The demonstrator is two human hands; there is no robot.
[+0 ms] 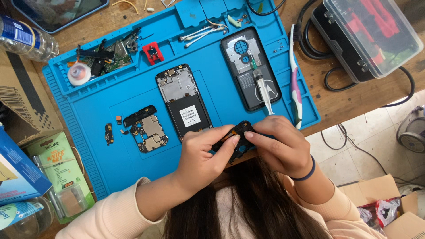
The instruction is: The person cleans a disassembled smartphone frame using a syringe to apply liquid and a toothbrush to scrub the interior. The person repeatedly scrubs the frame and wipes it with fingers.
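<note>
Hands pinch a small black phone part [236, 140] between them, left hand [204, 152] and right hand [279, 144] each gripping an edge; it looks thin, light and easy to snap.

Wooden table [349, 99] bears blue mat [97, 110], seemingly rubber.

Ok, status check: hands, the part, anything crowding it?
Left hand and right hand both pinching small black phone part. Held above mat's near edge. Opened phone close behind; nothing blocking.
</note>
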